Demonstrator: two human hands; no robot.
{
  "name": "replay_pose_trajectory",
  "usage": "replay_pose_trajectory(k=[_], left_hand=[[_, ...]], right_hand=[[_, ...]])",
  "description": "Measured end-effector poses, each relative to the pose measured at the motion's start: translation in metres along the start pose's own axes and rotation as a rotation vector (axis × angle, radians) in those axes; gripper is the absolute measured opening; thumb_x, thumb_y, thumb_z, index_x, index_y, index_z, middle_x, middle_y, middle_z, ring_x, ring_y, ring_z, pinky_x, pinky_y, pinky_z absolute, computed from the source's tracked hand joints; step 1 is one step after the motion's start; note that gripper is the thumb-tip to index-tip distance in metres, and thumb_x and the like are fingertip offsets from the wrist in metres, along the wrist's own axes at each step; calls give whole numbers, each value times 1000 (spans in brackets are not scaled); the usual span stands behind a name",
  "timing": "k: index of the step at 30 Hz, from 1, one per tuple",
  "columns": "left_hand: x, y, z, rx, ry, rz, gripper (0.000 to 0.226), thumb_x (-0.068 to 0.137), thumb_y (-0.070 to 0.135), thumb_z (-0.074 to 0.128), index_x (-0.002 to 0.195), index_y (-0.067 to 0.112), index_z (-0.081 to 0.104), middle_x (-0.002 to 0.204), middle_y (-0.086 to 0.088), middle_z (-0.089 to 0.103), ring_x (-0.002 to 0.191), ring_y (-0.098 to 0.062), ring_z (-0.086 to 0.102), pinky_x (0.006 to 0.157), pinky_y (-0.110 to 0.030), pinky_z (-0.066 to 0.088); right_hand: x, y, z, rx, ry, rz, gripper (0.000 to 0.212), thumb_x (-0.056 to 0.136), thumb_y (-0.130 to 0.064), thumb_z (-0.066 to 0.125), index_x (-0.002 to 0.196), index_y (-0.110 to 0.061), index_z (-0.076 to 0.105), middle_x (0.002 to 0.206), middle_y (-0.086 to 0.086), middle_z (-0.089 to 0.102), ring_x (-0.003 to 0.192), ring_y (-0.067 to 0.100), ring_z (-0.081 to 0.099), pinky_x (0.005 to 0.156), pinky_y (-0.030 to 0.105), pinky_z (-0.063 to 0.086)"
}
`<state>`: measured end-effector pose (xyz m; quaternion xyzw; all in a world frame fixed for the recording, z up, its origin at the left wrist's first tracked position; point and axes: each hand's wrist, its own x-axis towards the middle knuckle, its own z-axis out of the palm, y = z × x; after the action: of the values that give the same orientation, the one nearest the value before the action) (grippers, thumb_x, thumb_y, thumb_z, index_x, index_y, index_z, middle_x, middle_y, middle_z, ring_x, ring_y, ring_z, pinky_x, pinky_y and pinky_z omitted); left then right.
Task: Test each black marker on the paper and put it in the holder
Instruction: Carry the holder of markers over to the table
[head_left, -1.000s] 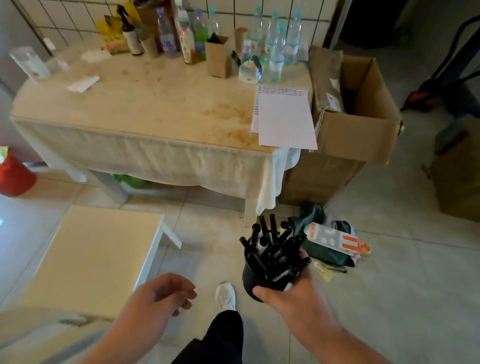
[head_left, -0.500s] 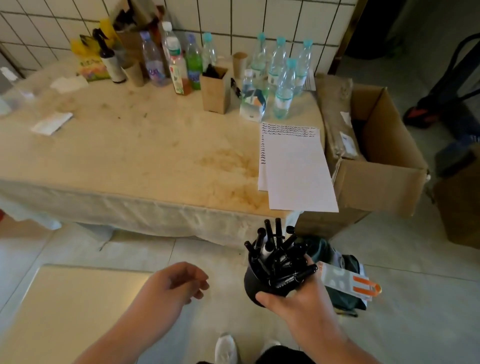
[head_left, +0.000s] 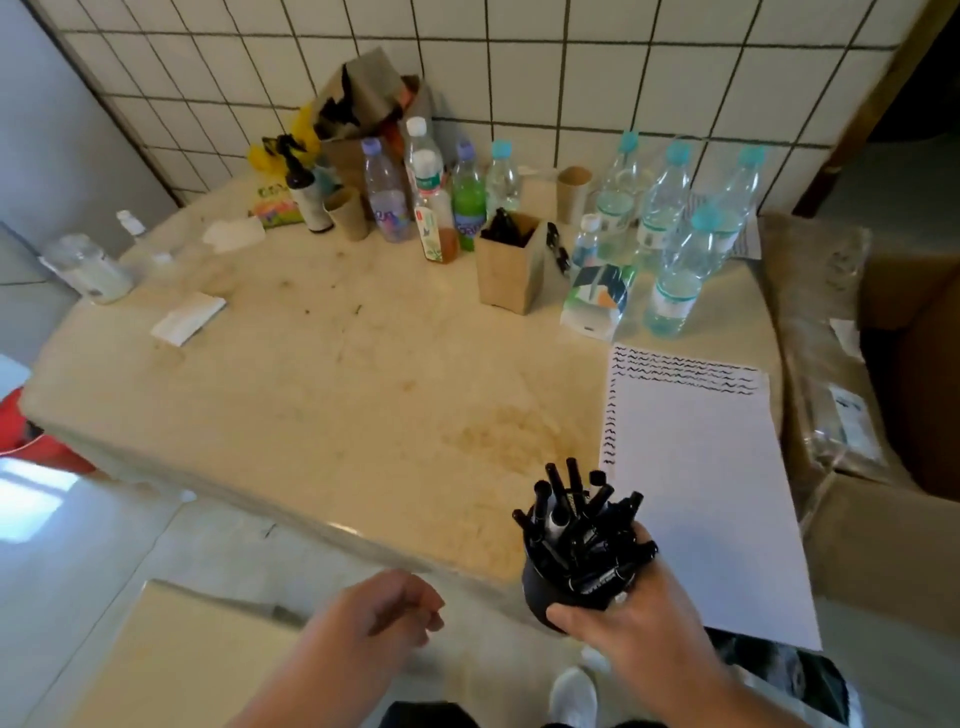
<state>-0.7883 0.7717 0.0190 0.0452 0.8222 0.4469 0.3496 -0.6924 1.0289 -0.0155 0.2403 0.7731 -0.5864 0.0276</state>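
Right hand (head_left: 631, 605) grips a black cup (head_left: 553, 592) crammed with black markers (head_left: 584, 525) at the worktop (head_left: 337, 395) near edge; left hand (head_left: 382, 608) loosely curled, empty. Paper (head_left: 701, 493) beyond has scribble rows on top only, mostly blank. Cardboard holder (head_left: 509, 270) farther back. Testing looks barely begun.

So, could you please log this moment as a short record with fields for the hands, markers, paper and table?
right hand: right hand grips black cup packed with black markers, at the table's near edge
left hand: left hand loosely curled, holds nothing
paper: white sheets on the table's right side, wavy test strokes along the top
cardboard holder: cardboard holder near the bottles, dark items inside
table: beige table, stained
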Motion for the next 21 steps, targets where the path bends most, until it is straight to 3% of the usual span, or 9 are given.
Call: replay_pose_trajectory(k=[2, 6, 10, 12, 15, 18, 21], left_hand=[[11, 7, -9, 12, 31, 0, 28, 87, 8, 62, 85, 35, 73, 89, 0, 77, 77, -14, 71, 76, -28, 54], [34, 18, -32, -58, 11, -6, 20, 82, 15, 62, 84, 32, 73, 87, -6, 77, 77, -17, 71, 75, -31, 55], [88, 18, -61, -41, -13, -39, 31, 90, -8, 59, 80, 17, 73, 81, -8, 77, 70, -15, 69, 72, -25, 52], [117, 24, -77, 4, -57, -26, 33, 90, -9, 57, 80, 18, 73, 80, -7, 77, 69, -14, 69, 68, -22, 51], [160, 37, -108, 62, -184, 4, 35, 89, 1, 58, 82, 32, 73, 84, 1, 78, 73, -11, 70, 73, -21, 53], [202, 44, -140, 109, -270, 18, 32, 90, 8, 58, 86, 36, 72, 88, 4, 77, 79, -12, 70, 79, -27, 53], [234, 49, -166, 74, -299, 24, 31, 91, 5, 58, 88, 32, 73, 87, 0, 77, 75, -12, 69, 74, -26, 52]], right_hand=[[24, -9, 1, -23, -26, -31, 80, 47, -48, 88, 118, -57, 53, 104, -35, 71, 96, -15, 65, 79, 14, 48], [62, -32, 12, -71, -59, -75, 79, 49, -50, 88, 114, -68, 47, 103, -38, 71, 93, -16, 66, 71, 2, 47], [97, -43, 30, -69, -53, -69, 85, 52, -52, 90, 123, -63, 44, 112, -42, 66, 101, -19, 62, 75, 1, 44], [112, -47, 42, -65, -13, -15, 83, 55, -51, 90, 125, -61, 45, 111, -39, 68, 102, -20, 61, 76, 1, 44], [134, -64, 65, -15, 47, 76, 84, 63, -35, 94, 130, -49, 46, 114, -28, 70, 104, -18, 62, 81, 10, 50], [158, -80, 87, 46, 135, 142, 84, 55, -10, 96, 127, -29, 58, 109, -22, 76, 100, -5, 71, 80, 10, 52], [172, -101, 104, 87, 190, 155, 87, 49, -20, 96, 128, -28, 61, 115, -7, 77, 111, 13, 72, 93, 34, 57]])
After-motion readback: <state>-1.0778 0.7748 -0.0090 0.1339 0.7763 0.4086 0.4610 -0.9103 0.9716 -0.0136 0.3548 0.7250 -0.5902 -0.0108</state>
